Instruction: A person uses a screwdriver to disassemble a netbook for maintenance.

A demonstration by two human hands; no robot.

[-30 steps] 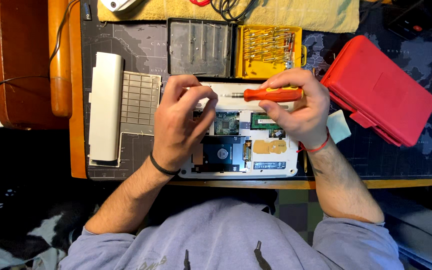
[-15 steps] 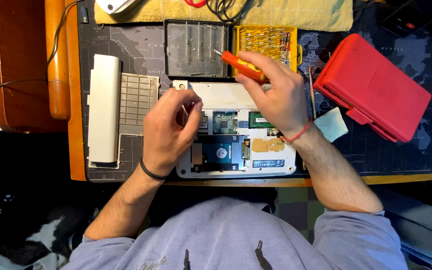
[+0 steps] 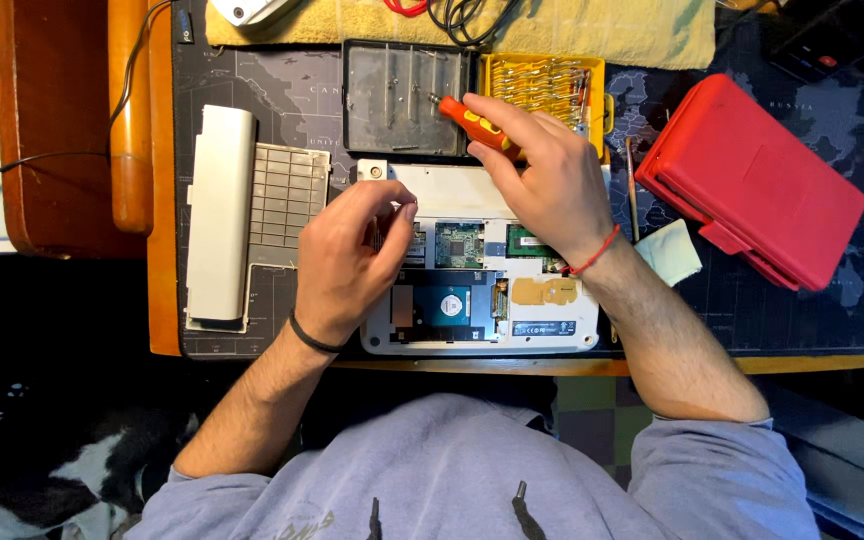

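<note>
Head view, looking straight down. One opened white laptop (image 3: 482,270) lies bottom-up near the front edge of the counter (image 3: 252,352), its base cover off; inside, one green circuit card (image 3: 460,243), one memory module (image 3: 529,241) and one hard drive (image 3: 449,305) are exposed. Two hands work above it. The right hand (image 3: 542,180) has its fingers closed around one orange-handled screwdriver (image 3: 477,125), which lies slanted with its tip over the clear lid tray (image 3: 407,95) just behind the laptop. The left hand (image 3: 347,260) hovers over the laptop's left half with thumb and fingertips pinched together; whether they hold something small cannot be told. One black band circles the left wrist, one red cord the right.

Beside the tray sits one yellow bit holder (image 3: 547,88), filled with rows of bits too fine to count. To the left lie one long white battery pack (image 3: 217,215) and one pale gridded cover panel (image 3: 287,195), touching each other. To the right lie one closed red plastic case (image 3: 752,180), one thin brush-like tool (image 3: 632,190) and one pale cloth square (image 3: 670,252).

The counter is covered by a dark mat printed with a world map (image 3: 292,90); one yellow towel (image 3: 602,30) and several cables lie along its far edge. A wooden chair (image 3: 62,130) stands at the left.
</note>
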